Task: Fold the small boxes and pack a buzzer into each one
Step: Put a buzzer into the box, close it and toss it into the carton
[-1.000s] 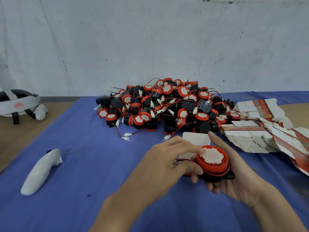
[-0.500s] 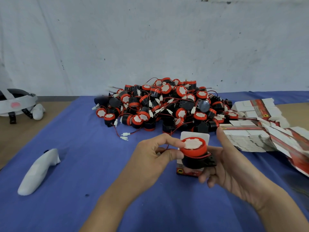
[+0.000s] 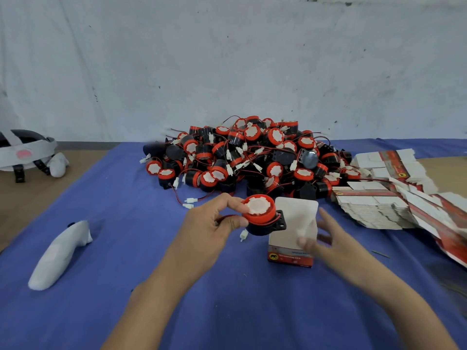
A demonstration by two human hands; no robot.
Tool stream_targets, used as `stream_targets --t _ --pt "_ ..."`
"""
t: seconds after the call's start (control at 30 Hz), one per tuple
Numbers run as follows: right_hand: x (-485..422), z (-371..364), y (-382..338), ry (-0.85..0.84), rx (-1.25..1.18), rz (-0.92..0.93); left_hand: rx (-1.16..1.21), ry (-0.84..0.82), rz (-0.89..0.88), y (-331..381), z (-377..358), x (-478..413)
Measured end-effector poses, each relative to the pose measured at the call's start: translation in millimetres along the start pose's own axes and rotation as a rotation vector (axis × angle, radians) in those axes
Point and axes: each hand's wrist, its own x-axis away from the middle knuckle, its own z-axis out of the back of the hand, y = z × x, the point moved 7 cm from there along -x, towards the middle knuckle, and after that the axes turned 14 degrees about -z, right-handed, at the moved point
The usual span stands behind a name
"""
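My left hand [image 3: 214, 223] pinches a red-capped black buzzer [image 3: 259, 210] between thumb and forefinger, a little above the blue cloth [image 3: 121, 198]. Its white connector hangs underneath. Just to its right a small folded box [image 3: 294, 218] stands upright with its white top flap raised and a red band at the bottom. My right hand [image 3: 328, 243] is blurred, fingers spread, at the box's right side, with the thumb at the box's front face. A big pile of buzzers [image 3: 252, 157] lies behind.
Stacks of flat unfolded boxes [image 3: 374, 205] spread across the right of the cloth. A white handheld controller [image 3: 60, 253] lies at the left, and a white headset [image 3: 22, 150] sits on the bare table at far left. A wall stands behind.
My right hand has let go of the buzzer and moved to the standing box. The left hand alone now holds the buzzer, shifted left off the box.
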Motion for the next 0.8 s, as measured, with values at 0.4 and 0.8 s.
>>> stream_targets --t 0.4,0.8 --pt "-8 -47 3 -0.185 0.179 0.106 -0.270 -0.211 -0.080 -4 -15 0" --pt "-4 -62 -1 -0.194 0.170 0.140 -0.593 -0.504 0.065 -20 -33 9"
